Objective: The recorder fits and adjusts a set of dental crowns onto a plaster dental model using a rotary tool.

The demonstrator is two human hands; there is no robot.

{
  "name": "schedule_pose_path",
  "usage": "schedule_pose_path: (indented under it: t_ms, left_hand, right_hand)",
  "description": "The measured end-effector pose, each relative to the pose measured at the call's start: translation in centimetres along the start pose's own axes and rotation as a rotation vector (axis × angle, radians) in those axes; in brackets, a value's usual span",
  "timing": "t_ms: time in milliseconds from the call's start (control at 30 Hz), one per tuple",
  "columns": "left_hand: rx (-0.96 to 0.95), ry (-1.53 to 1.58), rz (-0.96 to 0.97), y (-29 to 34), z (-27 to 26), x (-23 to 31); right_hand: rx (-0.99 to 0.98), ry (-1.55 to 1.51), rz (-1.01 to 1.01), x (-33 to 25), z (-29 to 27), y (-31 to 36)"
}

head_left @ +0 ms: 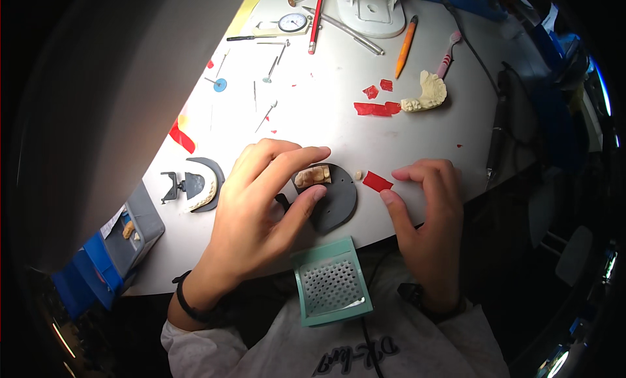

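A dark grey rounded plate lies before me, with a small tan and brown dental cast section on its upper left. My left hand reaches over the plate's left side. Its thumb and fingers are spread on either side of the cast, with a gap between the tips. A small cream tooth-shaped piece sits just right of the plate. Beside it is a red strip of thin sheet. My right hand has thumb and index finger apart at the strip's right end; the thumb is close to its lower edge, contact unclear.
A dental cast on a dark articulator stands left. Farther back are a cream dental cast, red scraps, an orange pencil, a toothbrush, a dial gauge and rotary bits. A perforated green-framed box sits at the front edge.
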State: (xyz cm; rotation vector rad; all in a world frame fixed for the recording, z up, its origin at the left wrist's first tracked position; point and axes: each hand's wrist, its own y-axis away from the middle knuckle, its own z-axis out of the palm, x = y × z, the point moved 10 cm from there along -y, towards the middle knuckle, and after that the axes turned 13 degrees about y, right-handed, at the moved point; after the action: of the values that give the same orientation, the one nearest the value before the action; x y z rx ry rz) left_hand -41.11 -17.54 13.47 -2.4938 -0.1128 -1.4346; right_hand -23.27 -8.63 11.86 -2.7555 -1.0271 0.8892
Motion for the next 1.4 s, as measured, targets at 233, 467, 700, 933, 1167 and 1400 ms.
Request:
schedule_pose_path:
  t_ms: [233,467,700,933,1167,1400]
  left_hand:
    - [0.059,0.076,-0.028,-0.3,-0.2,-0.3]
    - [0.082,0.079,-0.014,-0.2,-0.5,-0.3]
    - [0.054,0.083,-0.078,-0.3,-0.3,-1.2]
    - [0.085,0.184,-0.061,-0.3,-0.2,-1.7]
    - [0.082,0.138,0.001,-0.2,-0.6,-1.3]
    - [0.032,0.099,-0.003,-0.3,-0.5,-1.1]
  right_hand:
    - [-0.015,-0.009,-0.093,-0.9,0.9,-1.4]
    - [-0.078,0.013,-0.248,-2.7,1.0,-0.7]
    - [0.009,-0.048,-0.209,-2.1,0.6,-1.2]
    - [-0.038,-0.498,-0.120,-2.0,1.9,-3.1]
    - [-0.111,-0.575,-0.164,-3.4,4.4,-4.0]
    - [-0.110,-0.685,-0.050,-2.4,5.0,-3.7]
